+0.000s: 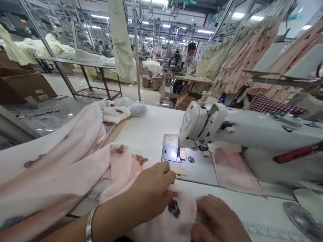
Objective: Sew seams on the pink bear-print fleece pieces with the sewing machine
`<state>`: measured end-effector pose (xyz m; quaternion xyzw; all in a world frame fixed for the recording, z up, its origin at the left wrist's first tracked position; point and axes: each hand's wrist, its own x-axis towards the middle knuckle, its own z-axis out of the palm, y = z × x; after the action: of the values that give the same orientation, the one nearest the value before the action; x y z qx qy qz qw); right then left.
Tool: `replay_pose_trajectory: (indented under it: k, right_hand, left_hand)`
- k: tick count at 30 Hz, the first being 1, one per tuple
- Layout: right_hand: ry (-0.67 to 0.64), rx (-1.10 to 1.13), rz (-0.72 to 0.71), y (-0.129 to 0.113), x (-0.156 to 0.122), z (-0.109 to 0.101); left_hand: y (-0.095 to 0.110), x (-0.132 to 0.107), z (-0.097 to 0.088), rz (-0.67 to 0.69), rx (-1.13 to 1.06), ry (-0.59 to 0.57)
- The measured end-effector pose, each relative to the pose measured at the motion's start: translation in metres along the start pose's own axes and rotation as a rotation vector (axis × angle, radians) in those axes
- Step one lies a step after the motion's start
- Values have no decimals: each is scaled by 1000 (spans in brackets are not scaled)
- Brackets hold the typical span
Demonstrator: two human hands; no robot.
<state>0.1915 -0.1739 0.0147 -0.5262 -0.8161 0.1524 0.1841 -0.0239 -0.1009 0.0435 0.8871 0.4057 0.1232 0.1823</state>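
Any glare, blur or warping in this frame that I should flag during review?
Head view: wide-angle warping tilts the steel rack pole, glare sits on the metal needle plate of the white sewing machine, a pixelated patch hides a spot above that plate, and the right hand looks slightly soft.

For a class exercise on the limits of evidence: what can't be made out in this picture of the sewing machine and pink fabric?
Head view:
- the pink fabric: partly hidden by the left hand and right hand
- the right hand: cut off by the bottom edge
- the needle area: very small, beside a pixelated patch
- the red bar: cut off by the right edge
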Motion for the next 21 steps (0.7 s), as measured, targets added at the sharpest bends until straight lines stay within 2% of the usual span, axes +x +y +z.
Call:
replay_pose_trajectory:
  k: [3,5,7,8,11,14,18,21]
  right_hand:
    - [-60,184,141,-8,8,12]
    - [-101,359,205,-12,10,17]
    - [-86,477,265,-14,10,17]
    - [-75,518,277,-16,11,16]
    - [-76,653,232,-22,12,8]
    - [-79,791,191,-27,11,3]
    - [-36,827,220,-23,6,1]
    - [-30,828,202,-18,3,3]
  left_hand:
    - [11,-7,-10,67,-164,60]
    - [11,-7,-18,-27,-226,16]
    - [10,-6,-26,-157,-293,-65]
    - [9,-6,-30,-180,-324,-104]
    - [13,-3,-36,-58,-360,-168]
    - [21,2,-35,38,-386,-196]
    - [23,8,-27,-50,-556,-172]
    - [18,10,-24,-135,-617,-221]
